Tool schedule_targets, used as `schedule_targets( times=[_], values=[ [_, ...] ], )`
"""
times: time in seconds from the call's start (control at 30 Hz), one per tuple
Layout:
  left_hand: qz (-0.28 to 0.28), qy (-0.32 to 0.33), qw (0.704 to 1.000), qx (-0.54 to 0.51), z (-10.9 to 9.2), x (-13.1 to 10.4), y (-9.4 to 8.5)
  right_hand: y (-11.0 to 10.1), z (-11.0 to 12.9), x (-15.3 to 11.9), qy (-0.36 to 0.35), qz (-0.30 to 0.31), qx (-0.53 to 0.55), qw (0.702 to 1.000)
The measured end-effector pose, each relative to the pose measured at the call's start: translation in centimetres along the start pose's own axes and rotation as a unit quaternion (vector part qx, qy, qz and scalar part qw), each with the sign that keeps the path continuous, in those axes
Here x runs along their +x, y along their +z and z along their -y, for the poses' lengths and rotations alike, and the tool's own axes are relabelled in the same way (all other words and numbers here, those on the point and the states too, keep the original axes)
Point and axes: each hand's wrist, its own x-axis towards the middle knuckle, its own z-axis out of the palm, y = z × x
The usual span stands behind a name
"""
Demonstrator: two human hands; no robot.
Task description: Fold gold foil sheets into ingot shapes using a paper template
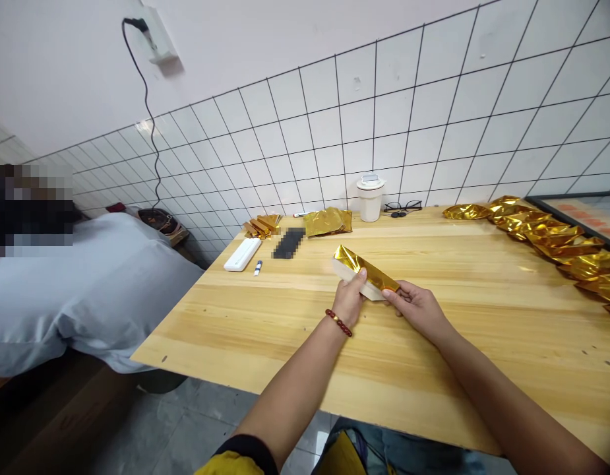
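Between my hands is a folded sheet of gold foil paper (368, 269), shiny gold on top with a pale underside showing along its near edge. My left hand (351, 295) grips its near side, thumb pressed on the foil; a dark red bead bracelet circles that wrist. My right hand (417, 309) pinches the right end between thumb and fingers. The paper is held tilted above the wooden table (295, 336). Some fingers of both hands are hidden beneath it.
Folded gold foil pieces (552, 237) line the right side by a dark-framed tray (576, 204). Toward the back stand a white cup (370, 201), glasses (402, 207), stacked gold sheets (328, 222), gold strips (262, 226), a white box-like device (243, 254) and a small tube (258, 268). A person (97, 284) sits left.
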Motion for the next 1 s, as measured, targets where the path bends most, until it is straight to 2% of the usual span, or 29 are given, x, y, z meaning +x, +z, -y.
schedule_targets(
  times=[0.27, 0.47, 0.77, 0.9, 1.0],
  values=[
    [0.058, 0.001, 0.997, 0.056, 0.33, -0.13, -0.12, 0.03, 0.33, 0.43, 0.015, -0.046, 0.060, 0.997],
    [0.007, 0.009, 1.000, 0.020, 0.41, 0.14, -0.26, 0.23, -0.29, 0.57, 0.025, -0.032, 0.098, 0.994],
    [0.015, 0.027, 0.999, 0.021, 0.32, 0.03, 0.01, 0.52, -0.15, 0.57, 0.020, -0.013, 0.115, 0.993],
    [0.001, 0.029, 0.999, 0.023, 0.43, 0.20, -0.11, 0.53, 0.00, 0.62, 0.016, -0.022, 0.136, 0.990],
    [-0.007, 0.031, 0.999, 0.022, 0.48, 0.42, -0.22, 0.28, -0.22, 0.92, 0.017, -0.053, 0.163, 0.985]
  ],
)
